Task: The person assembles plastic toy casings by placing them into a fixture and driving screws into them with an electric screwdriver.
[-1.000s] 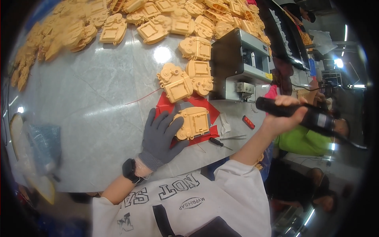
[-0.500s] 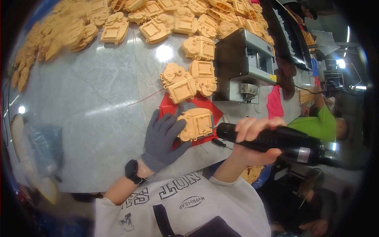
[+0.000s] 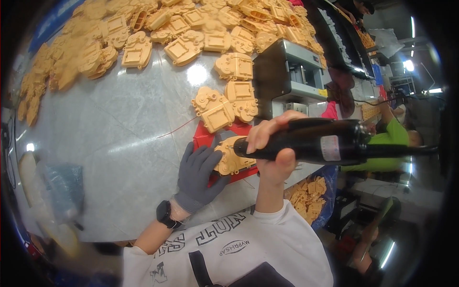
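Note:
A yellow plastic housing point(image 3: 228, 161) rests on a red fixture point(image 3: 203, 136) in front of me. My left hand point(image 3: 197, 181), in a grey glove, grips its left side, fingers along the upper edge and thumb below. My right hand point(image 3: 273, 162) is bare and closed around a black electric screwdriver point(image 3: 311, 141), held nearly level, its nose over the housing. The tool and my fingers cover the housing's right part, so the tip is hidden. Just beyond the fixture lie two more housings, one at the left point(image 3: 213, 111) and one at the right point(image 3: 242, 101).
A heap of yellow housings point(image 3: 184, 48) spreads over the far table. A black and silver machine point(image 3: 294, 71) stands at the right. Beside me is a blue-lined container of yellow parts point(image 3: 308, 198). A clear plastic bag point(image 3: 62, 186) lies left. A person in green point(image 3: 394, 138) works at right.
The electric screwdriver in my right hand has moved left and up, and now covers more of the housing. My left hand keeps its place on the housing.

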A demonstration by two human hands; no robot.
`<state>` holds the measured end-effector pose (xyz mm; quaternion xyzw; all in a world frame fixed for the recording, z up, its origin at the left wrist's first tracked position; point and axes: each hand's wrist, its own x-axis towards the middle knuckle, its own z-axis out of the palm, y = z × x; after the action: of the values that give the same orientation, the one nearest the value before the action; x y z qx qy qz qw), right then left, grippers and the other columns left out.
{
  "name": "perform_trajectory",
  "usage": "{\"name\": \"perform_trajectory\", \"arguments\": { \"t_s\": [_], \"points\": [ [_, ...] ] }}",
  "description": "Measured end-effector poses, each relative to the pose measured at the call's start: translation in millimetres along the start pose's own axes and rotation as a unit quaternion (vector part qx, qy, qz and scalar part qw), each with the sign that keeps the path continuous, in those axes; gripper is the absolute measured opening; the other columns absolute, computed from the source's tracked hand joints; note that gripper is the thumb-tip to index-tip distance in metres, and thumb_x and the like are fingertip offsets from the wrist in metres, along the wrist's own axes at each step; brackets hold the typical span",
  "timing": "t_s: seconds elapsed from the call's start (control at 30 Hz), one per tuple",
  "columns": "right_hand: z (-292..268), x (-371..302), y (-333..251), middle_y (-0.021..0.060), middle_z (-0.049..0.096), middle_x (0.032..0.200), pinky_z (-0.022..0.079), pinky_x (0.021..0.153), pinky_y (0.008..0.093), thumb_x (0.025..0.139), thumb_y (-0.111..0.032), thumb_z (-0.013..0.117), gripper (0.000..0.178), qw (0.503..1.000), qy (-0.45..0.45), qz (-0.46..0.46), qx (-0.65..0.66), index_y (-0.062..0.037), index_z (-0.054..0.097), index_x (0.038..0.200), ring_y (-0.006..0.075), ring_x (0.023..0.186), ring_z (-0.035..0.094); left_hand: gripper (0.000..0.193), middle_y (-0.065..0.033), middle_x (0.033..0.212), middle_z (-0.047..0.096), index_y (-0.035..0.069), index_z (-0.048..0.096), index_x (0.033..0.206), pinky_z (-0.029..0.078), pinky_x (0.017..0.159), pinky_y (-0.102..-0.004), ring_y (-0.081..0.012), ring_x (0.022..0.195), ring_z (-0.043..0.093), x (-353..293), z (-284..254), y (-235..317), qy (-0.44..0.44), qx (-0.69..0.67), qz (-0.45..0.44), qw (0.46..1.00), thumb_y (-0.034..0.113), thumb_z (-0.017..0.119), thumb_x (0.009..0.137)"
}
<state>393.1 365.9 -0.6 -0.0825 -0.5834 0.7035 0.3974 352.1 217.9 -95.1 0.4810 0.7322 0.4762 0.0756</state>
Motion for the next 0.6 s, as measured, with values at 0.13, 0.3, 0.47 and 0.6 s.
{"name": "perform_trajectory", "arguments": {
  "t_s": [0.13, 0.3, 0.47, 0.6],
  "points": [
    [0, -4, -1, 0.0070, 0.054, 0.068, 0.045, 0.052, 0.0262, 0.074, -0.036, 0.075, 0.056, 0.999, 0.035, 0.026, 0.024, -0.0044, 0.040, 0.105, 0.0155, 0.056, 0.054, 0.061, -0.0179, 0.114, 0.053, 0.002, 0.046, 0.121, 0.032, 0.100, -0.0494, -0.0373, 0.109, 0.049, 8, -1, 5, 0.011, -0.032, 0.009, 0.999, 0.017, 0.072, 0.068],
    [7, -9, -1, 0.0045, 0.054, 0.069, 0.044, 0.053, 0.0208, 0.077, -0.027, 0.073, 0.051, 0.993, 0.000, 0.018, 0.119, -0.0048, 0.039, 0.107, 0.0106, 0.058, 0.053, 0.046, -0.0189, 0.120, 0.052, -0.004, 0.048, 0.119, 0.032, 0.102, -0.0457, -0.0379, 0.117, 0.045, 4, -6, -7, 0.066, -0.020, -0.053, 0.996, 0.012, 0.064, 0.080],
    [13, -10, -10, -0.0018, 0.051, 0.069, 0.042, 0.049, 0.0208, 0.078, -0.017, 0.070, 0.038, 0.980, 0.027, 0.029, 0.197, -0.0046, 0.046, 0.103, 0.0046, 0.055, 0.050, 0.033, -0.0152, 0.111, 0.056, -0.001, 0.055, 0.110, 0.032, 0.101, -0.0488, -0.0347, 0.108, 0.051, 19, -14, 3, 0.045, 0.027, 0.017, 0.999, 0.007, 0.062, 0.079],
    [13, -12, -19, 0.0011, 0.051, 0.068, 0.041, 0.052, 0.0213, 0.080, -0.021, 0.069, 0.045, 0.976, 0.027, 0.043, 0.210, -0.0042, 0.040, 0.110, 0.0083, 0.055, 0.050, 0.024, -0.0119, 0.101, 0.059, 0.001, 0.058, 0.101, 0.029, 0.102, -0.0521, -0.0321, 0.102, 0.054, 20, -17, 8, 0.048, 0.009, 0.031, 0.998, 0.003, 0.056, 0.077]
  ]
}}
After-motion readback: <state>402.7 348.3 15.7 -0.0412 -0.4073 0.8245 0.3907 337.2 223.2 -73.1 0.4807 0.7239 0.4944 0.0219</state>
